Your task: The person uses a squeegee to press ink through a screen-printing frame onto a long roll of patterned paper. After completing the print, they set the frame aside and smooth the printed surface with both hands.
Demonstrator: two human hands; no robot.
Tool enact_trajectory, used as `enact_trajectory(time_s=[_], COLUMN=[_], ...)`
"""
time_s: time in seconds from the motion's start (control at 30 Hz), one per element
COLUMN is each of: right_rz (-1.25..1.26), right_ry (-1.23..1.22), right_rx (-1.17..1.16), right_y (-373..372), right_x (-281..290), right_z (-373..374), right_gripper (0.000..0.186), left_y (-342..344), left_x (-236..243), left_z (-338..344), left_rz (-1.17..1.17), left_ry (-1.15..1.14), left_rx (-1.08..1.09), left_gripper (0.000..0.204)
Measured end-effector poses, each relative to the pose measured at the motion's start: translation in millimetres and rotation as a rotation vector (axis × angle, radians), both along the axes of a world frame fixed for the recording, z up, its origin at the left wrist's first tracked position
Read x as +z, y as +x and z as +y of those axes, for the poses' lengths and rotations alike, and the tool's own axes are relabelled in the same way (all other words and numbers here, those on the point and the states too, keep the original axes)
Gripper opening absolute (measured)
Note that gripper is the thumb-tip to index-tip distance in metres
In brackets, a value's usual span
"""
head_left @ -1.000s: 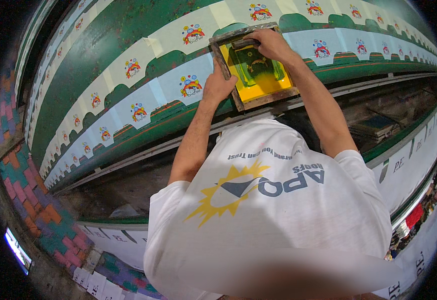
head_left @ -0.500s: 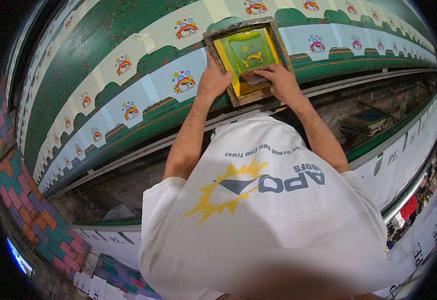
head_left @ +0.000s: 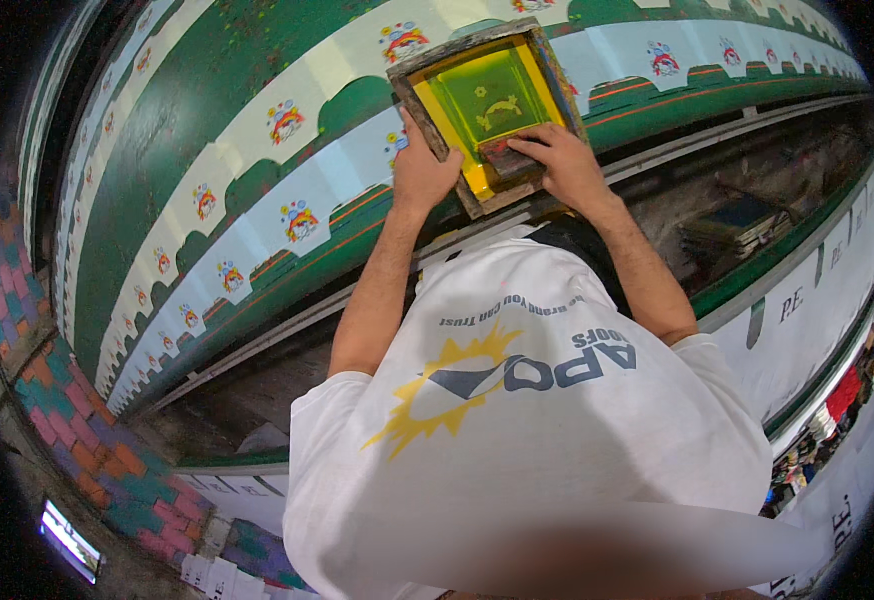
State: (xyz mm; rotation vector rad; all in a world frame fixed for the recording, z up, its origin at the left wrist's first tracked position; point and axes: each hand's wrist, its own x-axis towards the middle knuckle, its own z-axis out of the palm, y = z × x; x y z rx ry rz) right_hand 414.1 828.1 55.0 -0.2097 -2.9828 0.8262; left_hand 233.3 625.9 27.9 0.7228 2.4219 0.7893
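Note:
A wooden-framed printing screen (head_left: 423,112) with yellow-green mesh is tilted over the green table, its lower rail toward me. My left hand (head_left: 426,172) grips its left rail, the index finger stretched up along the wood. Inside the frame, my right hand (head_left: 564,166) holds a dark reddish squeegee (head_left: 507,158) near the lower end of the mesh. A small stencil figure (head_left: 498,112) shows in the mesh above the squeegee. The frame's left edge partly covers a colourful print on a pale blue cut piece (head_left: 350,185). Whether the frame touches the table is hidden.
Rows of pale cut pieces with rainbow prints (head_left: 299,221) run along the long green table (head_left: 192,120). A ledge (head_left: 287,325) edges it in front of me. Stacked frames (head_left: 737,225) lie on a low shelf at right. Coloured paving (head_left: 87,440) is at lower left.
The view has shifted, so the printed rows sit farther right. Relative to the pieces, the screen has moved left, now overlapping a print, and looks slightly larger. Both hands keep their holds.

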Motion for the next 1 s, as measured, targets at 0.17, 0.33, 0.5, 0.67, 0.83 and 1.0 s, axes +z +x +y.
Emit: enact_trajectory(time_s=[0.17,0.33,0.5,0.67,0.83,1.0], right_rz=[-0.002,0.000,-0.008,-0.043,0.019,-0.008], right_ry=[0.035,0.005,-0.014,-0.019,-0.100,-0.042], right_rx=[0.007,0.003,0.011,0.038,0.066,0.066], right_y=[30.9,39.1,37.6,31.3,37.3,37.6], right_x=[-4.7,-15.2,-16.8,-10.3,-7.8,-14.4], right_z=[77.9,107.5,109.2,114.7,121.8,119.9], right_gripper=[0.069,0.065,0.063,0.061,0.057,0.061], left_y=[26.3,36.4,35.3,32.8,30.2,32.5], left_x=[-7.3,-30.6,-40.8,-35.4,-37.8,-34.3], left_z=[81.1,107.2,107.7,109.0,108.4,107.5], left_rz=[-0.171,-0.074,-0.106,-0.164,-0.112,-0.224], left_ry=[-0.110,-0.005,0.088,0.054,0.089,0.005], left_rx=[0.031,0.061,0.078,0.075,0.030,0.092], left_gripper=[0.114,0.112,0.108,0.106,0.107,0.102])
